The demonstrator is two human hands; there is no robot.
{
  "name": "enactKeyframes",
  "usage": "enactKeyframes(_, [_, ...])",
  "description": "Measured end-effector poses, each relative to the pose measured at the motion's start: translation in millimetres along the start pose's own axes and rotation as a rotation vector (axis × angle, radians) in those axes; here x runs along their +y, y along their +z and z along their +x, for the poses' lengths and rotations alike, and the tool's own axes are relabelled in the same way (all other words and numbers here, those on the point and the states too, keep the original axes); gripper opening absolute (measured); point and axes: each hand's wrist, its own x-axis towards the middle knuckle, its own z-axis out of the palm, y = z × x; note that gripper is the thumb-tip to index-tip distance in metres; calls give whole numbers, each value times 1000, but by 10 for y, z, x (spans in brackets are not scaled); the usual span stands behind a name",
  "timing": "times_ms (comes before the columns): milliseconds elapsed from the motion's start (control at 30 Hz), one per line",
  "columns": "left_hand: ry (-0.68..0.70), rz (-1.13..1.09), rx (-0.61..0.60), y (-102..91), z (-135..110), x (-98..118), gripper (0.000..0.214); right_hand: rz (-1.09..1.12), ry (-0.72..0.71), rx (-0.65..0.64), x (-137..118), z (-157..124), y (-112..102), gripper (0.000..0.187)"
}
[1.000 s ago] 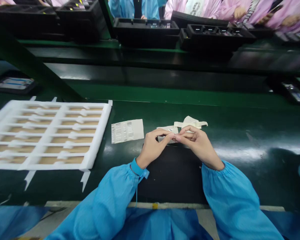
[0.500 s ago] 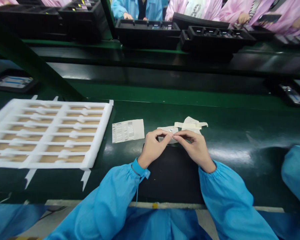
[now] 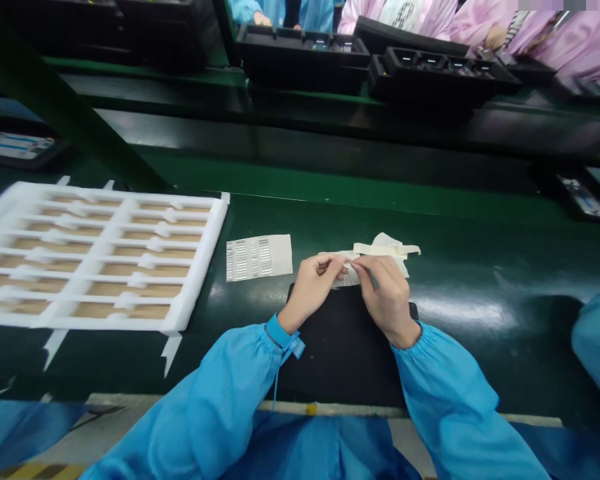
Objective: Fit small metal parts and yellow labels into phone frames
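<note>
My left hand (image 3: 316, 283) and my right hand (image 3: 386, 293) meet with pinched fingertips over a pale sheet (image 3: 347, 277) on the green bench. Something tiny and light is between the fingertips, too small to name. Behind the right hand lie crumpled cream paper strips (image 3: 387, 248). To the left of my hands is a whitish sheet (image 3: 280, 253) bearing rows of small silvery strips (image 3: 250, 259). A flat black mat (image 3: 347, 347) lies under my wrists.
A white foam frame with slots (image 3: 123, 260) is taped on the left. Black trays (image 3: 300, 63) stand on the far shelf, with people in blue and pink sleeves behind. A green post (image 3: 75, 127) slants at left. A blue sleeve (image 3: 597, 347) shows at right.
My right hand has turned and drawn in slightly, and the fingertips have parted a little. The whole view has shifted somewhat.
</note>
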Motion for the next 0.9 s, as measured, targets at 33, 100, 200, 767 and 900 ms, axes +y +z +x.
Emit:
enactKeyframes(33, [56, 96, 24, -12, -6, -15, 24, 10, 47, 15, 36, 0, 18, 13])
enactKeyframes(100, [220, 400, 54, -41, -23, -49, 24, 25, 132, 13, 134, 0, 69, 13])
enactKeyframes(200, [392, 837, -32, -79, -50, -103, 27, 18, 190, -77, 299, 0, 169, 14])
enactKeyframes(767, [383, 1087, -125, -91, -71, -155, 32, -16, 163, -198, 480, -18, 274, 20])
enactKeyframes(900, [395, 1095, -121, -92, -74, -162, 32, -57, 130, -157, 463, -51, 223, 21])
